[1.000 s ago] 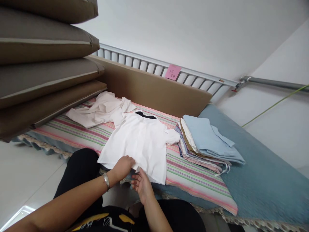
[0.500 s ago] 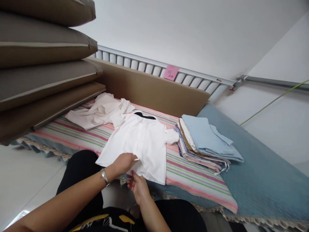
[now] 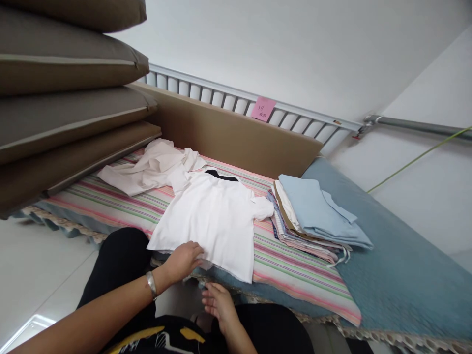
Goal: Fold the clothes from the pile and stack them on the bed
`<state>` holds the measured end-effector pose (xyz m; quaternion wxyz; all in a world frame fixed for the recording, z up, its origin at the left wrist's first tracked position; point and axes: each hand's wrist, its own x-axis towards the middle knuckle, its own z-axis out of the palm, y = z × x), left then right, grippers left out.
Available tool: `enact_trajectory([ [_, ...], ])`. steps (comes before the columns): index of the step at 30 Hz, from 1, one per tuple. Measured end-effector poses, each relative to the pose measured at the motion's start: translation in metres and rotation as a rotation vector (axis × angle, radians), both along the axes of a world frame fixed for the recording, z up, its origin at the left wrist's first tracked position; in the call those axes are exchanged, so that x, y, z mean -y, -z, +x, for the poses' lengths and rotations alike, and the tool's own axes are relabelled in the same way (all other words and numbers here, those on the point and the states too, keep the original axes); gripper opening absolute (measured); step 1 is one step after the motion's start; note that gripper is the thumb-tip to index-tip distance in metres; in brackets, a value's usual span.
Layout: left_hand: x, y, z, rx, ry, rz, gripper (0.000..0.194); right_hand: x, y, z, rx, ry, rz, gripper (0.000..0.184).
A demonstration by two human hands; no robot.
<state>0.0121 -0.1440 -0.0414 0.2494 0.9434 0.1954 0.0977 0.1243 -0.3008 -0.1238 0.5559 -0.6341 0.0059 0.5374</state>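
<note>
A white short-sleeved shirt [image 3: 217,221] with a black collar lies spread out, its hem towards me. My left hand [image 3: 184,260], with a silver bracelet at the wrist, rests at the hem, fingers loosely bent and touching the cloth. It appears to pinch nothing. Just below the hem is my right hand [image 3: 220,301], apart from the shirt, palm turned sideways and fingers loosely spread with nothing in them. Behind the shirt, on the left, lies a crumpled off-white garment [image 3: 155,167].
Folded clothes [image 3: 313,211] are stacked on the right, light blue on top. Thick brown cushions [image 3: 73,108] rise at the left. A brown board [image 3: 236,135] stands along the railing, which bears a pink note [image 3: 263,108]. A striped cloth [image 3: 306,280] covers part of the blue bedspread [image 3: 405,275].
My left hand has let go of the lifted hem and moved slightly down and left. My right hand has drawn back towards me, off the shirt. The hem has dropped flatter.
</note>
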Motion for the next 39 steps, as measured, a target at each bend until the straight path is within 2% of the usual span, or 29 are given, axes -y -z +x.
enact_trajectory([
  [2,-0.005,0.006,-0.002,0.068,-0.063,-0.052,0.022,0.015,-0.006,0.013,0.027,0.122,0.042,0.055],
  [4,-0.01,0.015,-0.008,0.136,-0.147,-0.195,0.018,0.024,-0.013,0.024,0.028,0.278,0.114,0.064],
  [6,-0.014,0.027,-0.019,0.174,-0.299,-0.482,0.015,0.025,-0.019,0.033,-0.002,0.403,0.17,0.067],
  [10,-0.019,0.049,-0.049,0.293,-0.775,-1.281,0.022,0.017,-0.023,0.039,-0.047,0.528,0.186,0.063],
  [11,-0.02,0.051,-0.056,0.346,-0.864,-1.413,0.024,0.014,-0.022,0.039,-0.041,0.545,0.188,0.062],
  [13,-0.024,0.051,-0.063,0.459,-0.935,-1.533,0.026,0.01,-0.021,0.039,-0.013,0.574,0.2,0.061],
  [16,-0.031,0.045,-0.063,0.6,-0.938,-1.527,0.025,0.009,-0.021,0.041,0.047,0.602,0.216,0.059],
  [18,-0.036,0.043,-0.059,0.653,-0.987,-1.515,0.022,0.011,-0.022,0.044,0.08,0.601,0.228,0.058],
  [21,-0.041,0.046,-0.056,0.723,-1.084,-1.488,0.019,0.017,-0.025,0.048,0.103,0.578,0.233,0.059],
  [25,-0.042,0.051,-0.061,0.821,-1.144,-1.427,0.014,0.023,-0.028,0.05,0.104,0.58,0.209,0.061],
  [29,-0.042,0.05,-0.063,0.845,-1.148,-1.432,0.009,0.02,-0.025,0.047,0.102,0.573,0.19,0.06],
  [35,-0.041,0.05,-0.057,0.857,-1.159,-1.462,0.02,0.009,-0.019,0.045,0.128,0.539,0.164,0.058],
  [39,-0.042,0.047,-0.062,0.854,-1.158,-1.471,0.011,0.013,-0.023,0.047,0.137,0.538,0.159,0.058],
])
